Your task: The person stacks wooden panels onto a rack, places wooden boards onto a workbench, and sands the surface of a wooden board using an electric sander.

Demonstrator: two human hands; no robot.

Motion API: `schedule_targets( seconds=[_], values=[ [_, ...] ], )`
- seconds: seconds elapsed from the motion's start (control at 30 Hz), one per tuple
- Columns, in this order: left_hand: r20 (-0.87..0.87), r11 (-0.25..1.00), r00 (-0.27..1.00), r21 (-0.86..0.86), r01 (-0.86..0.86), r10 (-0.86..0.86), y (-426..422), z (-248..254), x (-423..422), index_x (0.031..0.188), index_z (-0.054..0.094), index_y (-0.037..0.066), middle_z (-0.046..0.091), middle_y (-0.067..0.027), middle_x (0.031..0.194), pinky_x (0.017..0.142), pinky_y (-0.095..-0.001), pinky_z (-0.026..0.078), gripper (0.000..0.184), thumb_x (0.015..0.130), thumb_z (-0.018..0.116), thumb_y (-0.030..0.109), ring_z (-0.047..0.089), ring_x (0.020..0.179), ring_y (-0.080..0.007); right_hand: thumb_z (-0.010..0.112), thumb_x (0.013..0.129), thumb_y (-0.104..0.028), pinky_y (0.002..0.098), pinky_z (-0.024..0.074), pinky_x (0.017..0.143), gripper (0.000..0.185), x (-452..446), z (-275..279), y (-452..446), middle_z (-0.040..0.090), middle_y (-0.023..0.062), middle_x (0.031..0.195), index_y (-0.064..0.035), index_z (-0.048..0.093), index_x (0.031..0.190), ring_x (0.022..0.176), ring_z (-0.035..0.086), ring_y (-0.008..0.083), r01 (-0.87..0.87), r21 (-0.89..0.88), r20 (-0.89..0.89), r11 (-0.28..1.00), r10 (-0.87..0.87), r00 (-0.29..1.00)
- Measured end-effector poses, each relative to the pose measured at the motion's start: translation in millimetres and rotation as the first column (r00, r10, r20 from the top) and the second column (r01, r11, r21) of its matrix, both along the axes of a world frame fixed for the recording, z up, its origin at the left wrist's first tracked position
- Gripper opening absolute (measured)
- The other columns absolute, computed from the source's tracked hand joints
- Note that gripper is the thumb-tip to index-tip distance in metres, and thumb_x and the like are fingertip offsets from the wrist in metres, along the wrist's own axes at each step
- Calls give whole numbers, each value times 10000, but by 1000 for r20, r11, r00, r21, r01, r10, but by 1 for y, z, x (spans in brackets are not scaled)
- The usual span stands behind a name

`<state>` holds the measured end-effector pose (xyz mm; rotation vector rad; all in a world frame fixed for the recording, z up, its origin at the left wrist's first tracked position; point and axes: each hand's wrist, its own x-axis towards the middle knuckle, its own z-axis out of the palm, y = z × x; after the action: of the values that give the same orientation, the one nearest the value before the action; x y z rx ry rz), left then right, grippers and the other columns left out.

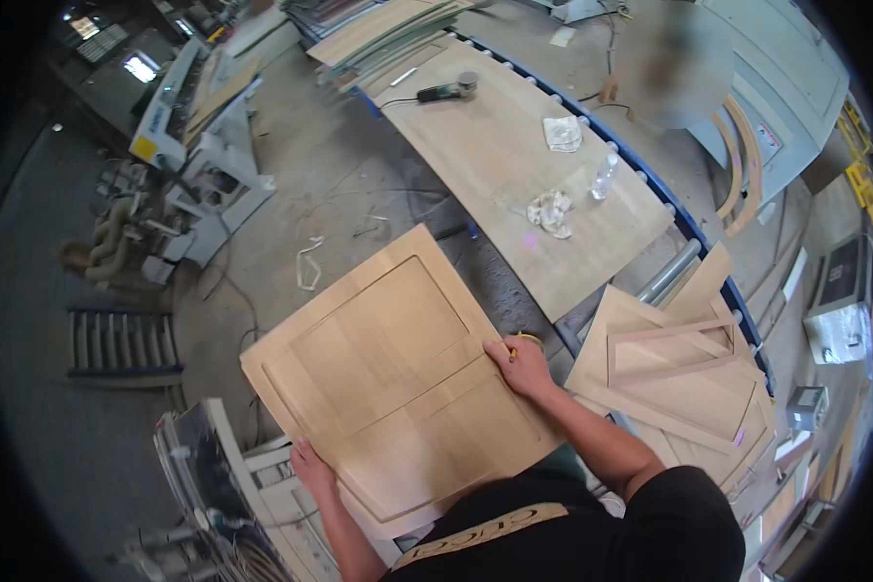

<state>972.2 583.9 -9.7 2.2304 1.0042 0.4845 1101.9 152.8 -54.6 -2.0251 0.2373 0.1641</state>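
A light wooden cabinet door panel [388, 359] with routed grooves is held up in front of my body, tilted. My left hand [315, 470] grips its lower left edge, fingers closed around the rim. At the right edge, my right hand [520, 366] is closed on the panel. A small yellowish stick [513, 356], perhaps a pencil, shows between the fingers of that hand. Just beyond the right hand is a round yellow-rimmed thing [531, 339] that I cannot make out.
A roller conveyor [689, 233] carries a large board [514, 165] with an angle grinder [448, 90], crumpled white cloths [551, 213] and a clear bottle [604, 177]. More wooden panels [669, 378] are stacked at right. Machines [204, 194] stand at left; a cable [233, 281] crosses the floor.
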Motion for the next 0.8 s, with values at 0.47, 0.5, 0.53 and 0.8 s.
schedule_targets(
  seconds=[0.47,0.5,0.53,0.8],
  values=[
    [-126,759,750,-168,628,-649,-64,14,428,1012,616,-46,657,-170,933,799,-400,476,441,1044,539,387,572,862,-228,625,965,-490,420,492,683,541,101,7,-30,697,216,816,35,698,856,744,664,301,649,-26,-215,761,-638,740],
    [-117,737,728,-111,667,-676,-60,19,461,1054,627,-49,673,-187,993,835,-413,480,441,1047,528,381,587,905,-248,630,961,-498,412,509,707,533,121,2,-22,703,211,839,23,706,878,781,680,298,689,-15,-175,725,-680,712],
    [-53,705,704,-118,700,-708,-68,21,485,1104,628,-57,676,-197,1052,871,-424,478,451,1050,516,376,596,948,-268,635,956,-506,404,525,731,527,141,-15,-23,708,206,861,12,715,901,818,697,295,738,-23,-130,674,-734,666],
    [12,626,663,-318,712,-748,-137,11,618,1237,612,-77,691,-201,1141,957,-412,498,566,1055,458,436,639,1080,-295,572,919,-667,501,500,724,658,265,12,-86,683,218,909,-21,646,822,866,654,404,703,-28,-142,711,-699,701]
  ],
)
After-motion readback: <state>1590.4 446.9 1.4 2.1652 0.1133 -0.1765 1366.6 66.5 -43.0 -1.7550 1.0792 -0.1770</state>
